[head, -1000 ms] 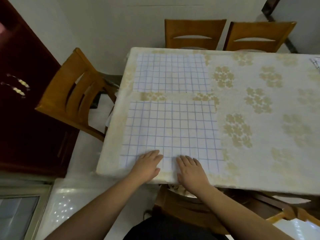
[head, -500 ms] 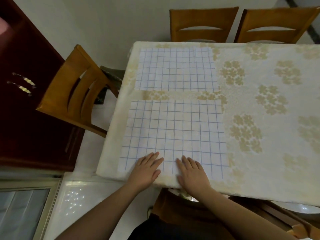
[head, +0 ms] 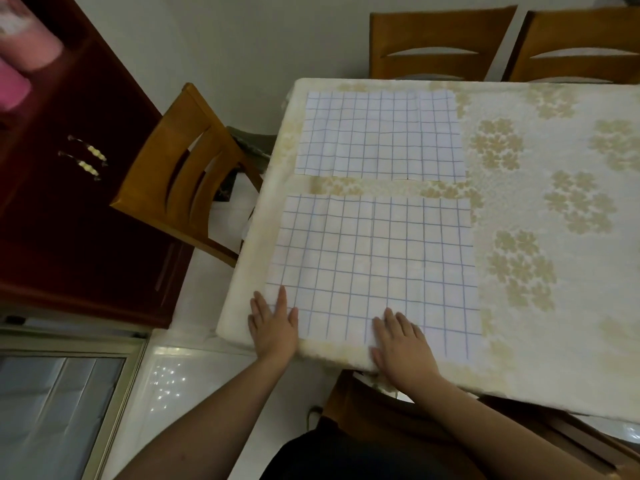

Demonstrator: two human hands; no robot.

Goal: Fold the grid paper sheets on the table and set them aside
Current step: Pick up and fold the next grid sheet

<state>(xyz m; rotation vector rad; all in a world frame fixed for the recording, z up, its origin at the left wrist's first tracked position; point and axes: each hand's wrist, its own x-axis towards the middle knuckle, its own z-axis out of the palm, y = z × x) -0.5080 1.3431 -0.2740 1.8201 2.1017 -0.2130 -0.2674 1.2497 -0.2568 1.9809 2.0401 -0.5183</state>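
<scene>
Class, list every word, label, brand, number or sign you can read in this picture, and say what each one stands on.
None: no readable text appears anywhere.
Near grid sheet: only blue ruled lines, no writing.
Far grid sheet: only ruled lines too.
Tablecloth: a flower pattern, no words.
Cabinet and chairs: no labels visible.
Both hands, left hand and right hand, lie flat on the near sheet.

The table's (head: 554, 341) right half lay bare, affording open passage. Two flat grid paper sheets (head: 374, 265) (head: 379, 136) occupied the left end. Wooden chairs stood close against the left edge (head: 180, 174) and far edge (head: 440, 43).
</scene>
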